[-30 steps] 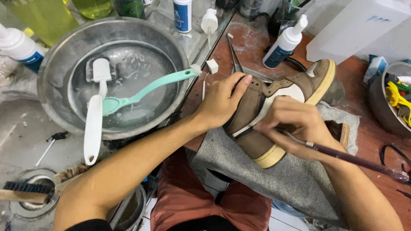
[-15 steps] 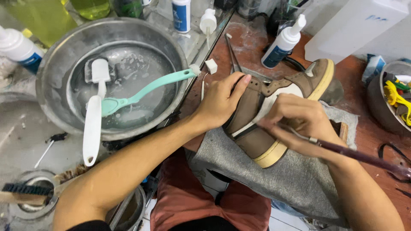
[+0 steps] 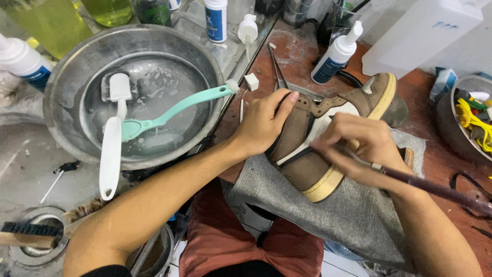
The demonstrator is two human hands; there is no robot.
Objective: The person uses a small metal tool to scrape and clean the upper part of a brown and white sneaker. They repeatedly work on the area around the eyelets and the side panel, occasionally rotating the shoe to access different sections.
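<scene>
A brown high-top sneaker (image 3: 307, 164) with a cream sole lies on its side on a grey cloth (image 3: 338, 215) over my lap. My left hand (image 3: 264, 123) grips the shoe's collar and holds it still. My right hand (image 3: 361, 149) pinches a thin dark-handled brush (image 3: 435, 189), whose tip rests on the white side panel of the shoe. The brush's bristles are hidden under my fingers.
A metal basin (image 3: 66, 87) of soapy water at the left holds a white brush (image 3: 113, 149) and a mint-green brush (image 3: 174, 110). White squeeze bottles (image 3: 335, 54) stand at the back. A wooden brush (image 3: 28, 233) lies bottom left. A bowl (image 3: 451, 136) of coloured bits sits at the right edge.
My right hand has shifted slightly along the shoe's side with the thin brush. My left hand keeps the same hold on the collar.
</scene>
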